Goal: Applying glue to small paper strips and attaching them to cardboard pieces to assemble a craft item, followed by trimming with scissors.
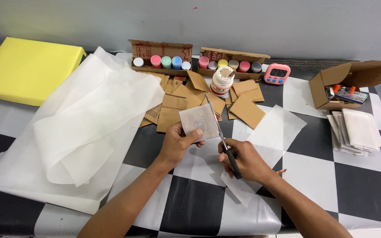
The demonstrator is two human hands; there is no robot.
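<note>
Centrally in the frame, the left hand (177, 143) pinches a small paper square (199, 121) while the right hand (243, 161) grips scissors (223, 141), blades along the square's right edge. Trimming seems underway; the next snip needs a steady edge.

- At the upper left of the frame I see a yellow block (25, 68) lying on the black-and-white checkered table (358, 183).
- A large crumpled sheet of white tissue paper (80, 128) fills the left half.
- Two open cardboard trays of paint pots (162, 59) (230, 61) sit side by side at the top centre.
- A white glue jar (222, 81) stands just below them, among loose cardboard pieces (248, 108).
- I spot a pink timer (277, 73) right of the trays.
- At the upper right, an open cardboard box (349, 83) lies on its side.
- Below it rests a stack of white sheets (356, 130).
</note>
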